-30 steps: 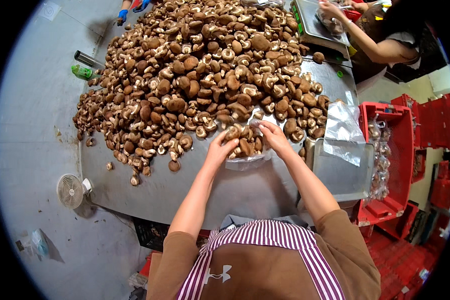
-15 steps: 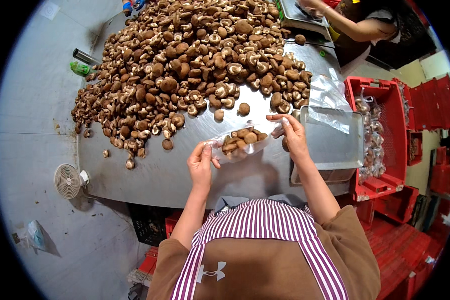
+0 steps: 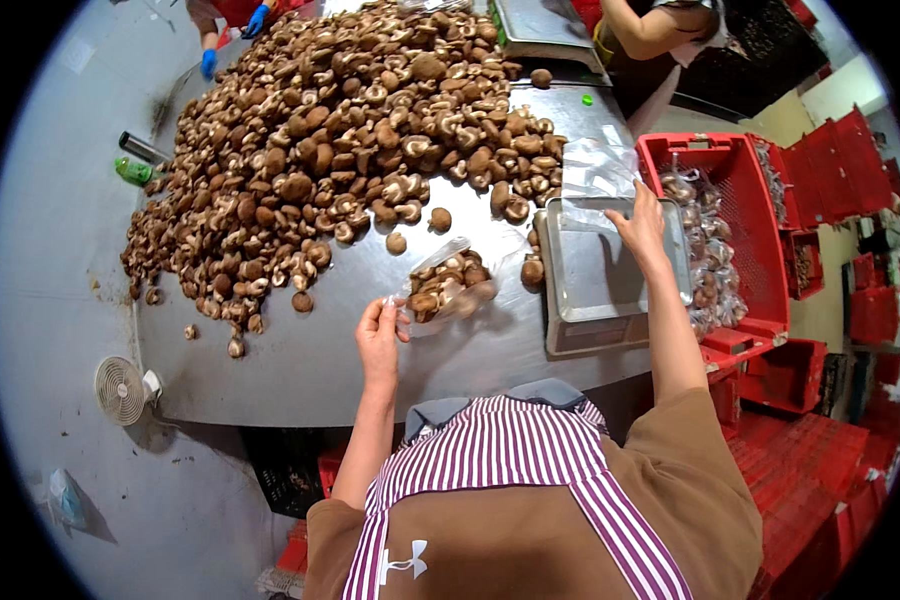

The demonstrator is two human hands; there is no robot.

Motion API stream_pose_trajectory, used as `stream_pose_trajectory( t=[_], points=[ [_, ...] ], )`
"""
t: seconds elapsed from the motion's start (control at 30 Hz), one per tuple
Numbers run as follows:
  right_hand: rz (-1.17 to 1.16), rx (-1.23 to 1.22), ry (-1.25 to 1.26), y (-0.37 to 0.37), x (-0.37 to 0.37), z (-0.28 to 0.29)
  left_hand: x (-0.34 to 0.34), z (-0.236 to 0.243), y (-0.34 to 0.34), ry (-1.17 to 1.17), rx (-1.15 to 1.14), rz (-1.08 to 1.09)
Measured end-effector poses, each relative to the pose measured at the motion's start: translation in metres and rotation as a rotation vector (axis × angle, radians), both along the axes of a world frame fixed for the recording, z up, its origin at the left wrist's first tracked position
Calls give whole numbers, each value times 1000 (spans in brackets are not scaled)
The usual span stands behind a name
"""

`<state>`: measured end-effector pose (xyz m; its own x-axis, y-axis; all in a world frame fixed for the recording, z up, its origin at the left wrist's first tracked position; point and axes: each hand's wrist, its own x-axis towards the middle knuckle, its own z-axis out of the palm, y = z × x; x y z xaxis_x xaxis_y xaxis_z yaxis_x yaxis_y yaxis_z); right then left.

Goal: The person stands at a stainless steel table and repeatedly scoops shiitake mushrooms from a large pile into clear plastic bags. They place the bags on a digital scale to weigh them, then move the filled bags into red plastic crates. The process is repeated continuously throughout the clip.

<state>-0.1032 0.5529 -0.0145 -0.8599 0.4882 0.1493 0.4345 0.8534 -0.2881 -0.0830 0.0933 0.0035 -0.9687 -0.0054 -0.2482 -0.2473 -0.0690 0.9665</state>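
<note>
My left hand (image 3: 378,335) is closed on one end of a clear plastic bag of mushrooms (image 3: 452,283), fingers pinching the film. The bag lies slanted over the steel table, brown caps and pale stems showing through it. My right hand (image 3: 642,232) is off that bag, above the metal tray of a scale (image 3: 610,275). Its thumb and fingers are apart, at the edge of some flat clear plastic bags (image 3: 592,172) lying over the tray's far edge. I cannot make out whether the fingertips touch them.
A big heap of loose mushrooms (image 3: 320,150) covers the far side of the steel table (image 3: 270,370). At right, a red crate (image 3: 770,240) holds filled bags. Another scale (image 3: 550,35), blue-gloved hands (image 3: 208,62) and a co-worker's arm (image 3: 640,30) are beyond. A small fan (image 3: 120,390) stands left.
My right hand has let go of the mushroom bag and moved right, over the scale tray to the flat bags. The left hand keeps hold, and the bag has tilted lower on its left.
</note>
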Motion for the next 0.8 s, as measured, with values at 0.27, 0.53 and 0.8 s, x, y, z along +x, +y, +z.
stream_pose_trajectory(
  t=[0.27, 0.53, 0.8],
  points=[
    [-97, -110, -365, 40, -70, -12, -5, 1, 11, -6, -34, 18],
    [-93, -202, -14, 103, -146, -96, -12, 6, 19, -50, -56, 84],
    [332, -661, -856, 56, -160, -18, -12, -5, 11, -84, -34, 205]
  ],
)
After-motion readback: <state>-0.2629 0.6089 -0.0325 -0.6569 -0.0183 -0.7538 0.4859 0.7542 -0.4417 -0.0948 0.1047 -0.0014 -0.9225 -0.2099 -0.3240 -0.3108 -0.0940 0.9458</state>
